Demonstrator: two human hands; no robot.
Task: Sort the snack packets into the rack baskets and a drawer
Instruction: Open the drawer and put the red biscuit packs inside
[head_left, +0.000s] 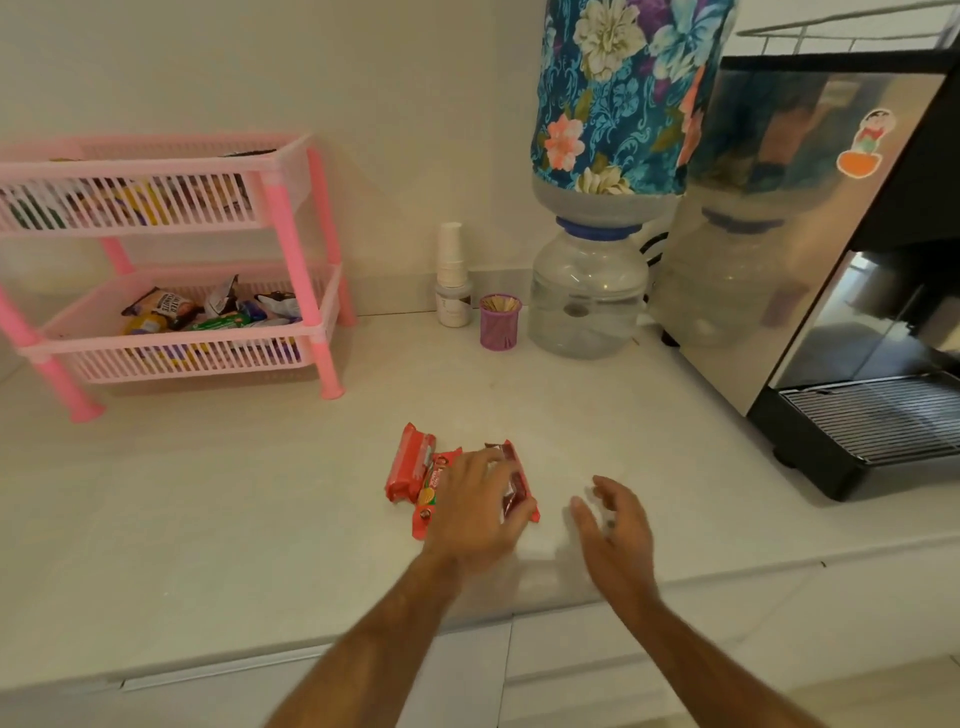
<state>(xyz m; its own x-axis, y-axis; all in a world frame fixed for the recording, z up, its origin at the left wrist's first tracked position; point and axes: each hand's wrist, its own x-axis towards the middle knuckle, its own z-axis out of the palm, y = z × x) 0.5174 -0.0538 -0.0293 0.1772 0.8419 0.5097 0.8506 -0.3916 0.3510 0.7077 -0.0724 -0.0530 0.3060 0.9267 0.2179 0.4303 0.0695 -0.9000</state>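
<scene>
Three red snack packets lie together on the white counter (234, 493): a red packet (408, 462) on the left, an orange-red one (431, 493) in the middle and a dark red one (514, 483) on the right. My left hand (478, 506) lies over them, fingers curled round the dark red packet. To its right my right hand (615, 525) hovers open above the counter and holds nothing. The pink two-tier rack (322, 338) stands at the back left, with several packets in its lower basket (182, 358) and more in its upper basket (130, 208).
A water dispenser jar (587, 296) with a floral-covered bottle stands at the back. A purple stick holder (500, 322) and a stack of paper cups (452, 275) stand left of it. A coffee machine (831, 291) fills the right. Drawer fronts (571, 670) run below the counter edge.
</scene>
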